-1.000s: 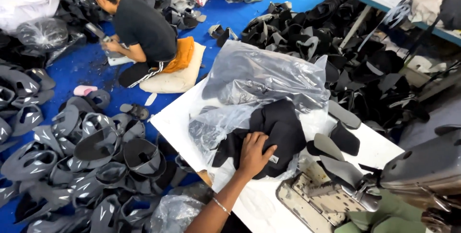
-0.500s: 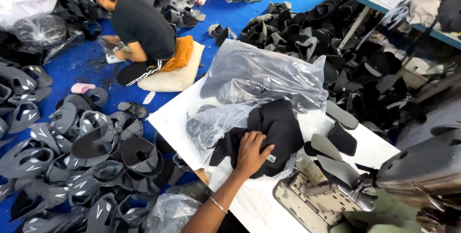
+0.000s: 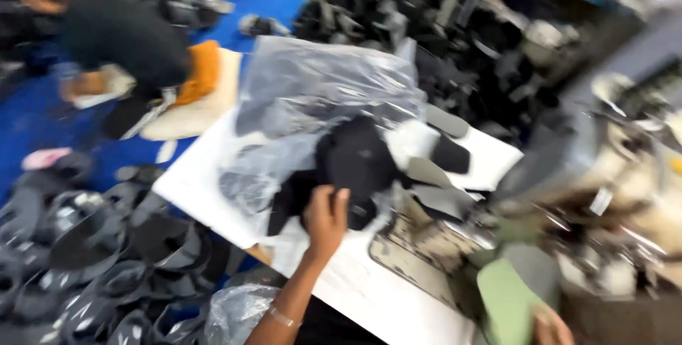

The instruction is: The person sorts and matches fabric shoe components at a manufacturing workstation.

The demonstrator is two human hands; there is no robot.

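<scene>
The view is blurred by motion. My left hand (image 3: 325, 218) lies on a heap of black fabric pieces (image 3: 355, 157) on the white table (image 3: 369, 295), its fingers curled over the near edge of one piece. Clear plastic bags (image 3: 320, 89) with more dark pieces lie just behind the heap. At the bottom right my right hand (image 3: 550, 327) holds a flat green piece (image 3: 506, 299) by its lower corner, close to a sewing machine (image 3: 611, 196).
Grey and black cut pieces (image 3: 444, 157) lie to the right of the heap. Piles of dark shoe uppers (image 3: 85, 260) cover the blue floor at left. A person in a black top (image 3: 128, 39) crouches at the far left. More dark heaps (image 3: 455, 39) lie behind the table.
The view has swung right and blurred. My right hand with the green piece has come into view at the bottom right. My left hand stays on the black heap, fingers more curled.
</scene>
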